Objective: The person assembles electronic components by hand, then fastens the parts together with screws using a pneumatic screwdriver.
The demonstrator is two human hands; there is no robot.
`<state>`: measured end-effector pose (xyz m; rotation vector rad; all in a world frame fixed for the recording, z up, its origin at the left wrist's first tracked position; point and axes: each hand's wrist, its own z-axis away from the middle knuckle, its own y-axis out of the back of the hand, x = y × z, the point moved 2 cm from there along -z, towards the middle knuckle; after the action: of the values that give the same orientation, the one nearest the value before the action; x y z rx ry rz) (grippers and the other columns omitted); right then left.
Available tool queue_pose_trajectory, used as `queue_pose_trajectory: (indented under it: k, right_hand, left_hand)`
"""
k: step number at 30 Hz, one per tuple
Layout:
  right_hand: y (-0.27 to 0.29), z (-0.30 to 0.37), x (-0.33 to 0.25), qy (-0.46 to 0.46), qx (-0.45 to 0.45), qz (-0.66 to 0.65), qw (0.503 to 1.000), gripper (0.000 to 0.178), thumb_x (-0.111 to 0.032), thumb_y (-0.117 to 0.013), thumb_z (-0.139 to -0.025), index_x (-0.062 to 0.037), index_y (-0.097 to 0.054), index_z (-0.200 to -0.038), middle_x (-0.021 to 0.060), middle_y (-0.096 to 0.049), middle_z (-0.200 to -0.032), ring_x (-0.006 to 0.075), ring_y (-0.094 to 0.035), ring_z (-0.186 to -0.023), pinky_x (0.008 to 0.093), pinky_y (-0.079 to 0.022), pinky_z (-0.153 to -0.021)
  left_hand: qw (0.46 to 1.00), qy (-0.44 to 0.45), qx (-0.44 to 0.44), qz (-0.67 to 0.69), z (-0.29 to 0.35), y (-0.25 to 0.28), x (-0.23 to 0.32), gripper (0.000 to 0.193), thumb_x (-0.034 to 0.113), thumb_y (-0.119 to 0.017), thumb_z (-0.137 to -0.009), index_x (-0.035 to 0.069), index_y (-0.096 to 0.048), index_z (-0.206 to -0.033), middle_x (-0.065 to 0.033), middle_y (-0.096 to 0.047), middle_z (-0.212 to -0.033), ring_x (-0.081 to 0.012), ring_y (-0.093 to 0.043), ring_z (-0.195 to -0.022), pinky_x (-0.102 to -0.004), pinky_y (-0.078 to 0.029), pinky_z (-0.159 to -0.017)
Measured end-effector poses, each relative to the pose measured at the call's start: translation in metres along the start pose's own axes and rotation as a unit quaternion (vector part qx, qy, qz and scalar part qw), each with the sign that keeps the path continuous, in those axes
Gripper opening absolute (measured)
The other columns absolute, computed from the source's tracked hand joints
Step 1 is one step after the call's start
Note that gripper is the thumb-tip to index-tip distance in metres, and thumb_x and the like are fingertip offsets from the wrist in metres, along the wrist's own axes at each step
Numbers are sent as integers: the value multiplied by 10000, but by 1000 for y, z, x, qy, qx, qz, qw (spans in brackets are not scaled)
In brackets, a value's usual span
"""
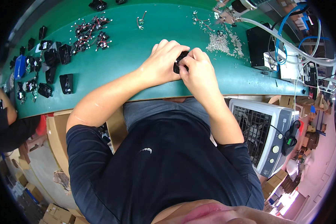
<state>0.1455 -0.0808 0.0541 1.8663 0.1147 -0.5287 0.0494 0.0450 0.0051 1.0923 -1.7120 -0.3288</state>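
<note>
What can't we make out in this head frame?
- Black part: mostly hidden in the head view by the left hand and right hand; whatever the right fingertips pinch is covered too.
- Silver pieces: too small there to tell their exact shape.
- Black housing: cut off by the head view's top edge.

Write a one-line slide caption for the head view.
Left hand holds a black part, right hand touching it, over a green bench; wiring bundles left, small pale pieces right.
</note>
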Motion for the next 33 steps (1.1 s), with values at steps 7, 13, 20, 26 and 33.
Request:
queue_pose_trajectory:
  k: [7, 13, 20, 26, 33]
  right_hand:
    - [1, 1, -2, -9, 1, 12, 1000, 69, -54, -721, -813, 1, -721, -853, 129, -602, -954, 326, -606, -931, 435, -539, -830]
    - [-1, 2, -3, 19, 10, 43, 999, 68, -53, -714, -794, 15, -715, -801, 134, -605, -928, 312, -603, -903, 423, -537, -801]
    - [-7, 0, 1, 26, 8, 44, 999, 76, -39, -669, -759, 23, -702, -788, 142, -611, -939, 310, -598, -908, 431, -528, -806]
    - [-8, -1, 1, 29, 5, 56, 998, 90, 8, -737, -790, 1, -733, -880, 127, -604, -933, 322, -609, -909, 425, -526, -816]
    - [120, -2, -16, 167, 378, -11, 911, 377, -70, -819, -836, 16, -644, -1159, 120, -668, -1051, 265, -644, -949, 362, -518, -847]
  left_hand:
    - [1000, -17, -2, 13, 0, 4, 1, 719, 175, -880, -676, 67, -580, -1320, -116, -603, -1143, -334, -549, -1084, -446, -449, -981]
    - [999, -12, 25, 30, 1, 0, -1, 698, 165, -884, -640, 77, -612, -1277, -107, -580, -1090, -332, -550, -1048, -442, -454, -921]
    - [998, -23, 41, 42, -1, 2, -1, 678, 160, -890, -629, 58, -625, -1245, -115, -590, -1043, -337, -562, -1003, -445, -476, -901]
    - [999, -20, 28, 38, -3, 2, -3, 695, 161, -892, -626, 58, -623, -1259, -113, -595, -1062, -339, -561, -1029, -443, -468, -912]
    - [998, 66, 12, -20, -2, 15, -5, 807, 282, -948, -660, 91, -586, -1355, -104, -581, -1188, -304, -574, -1125, -432, -417, -1006]
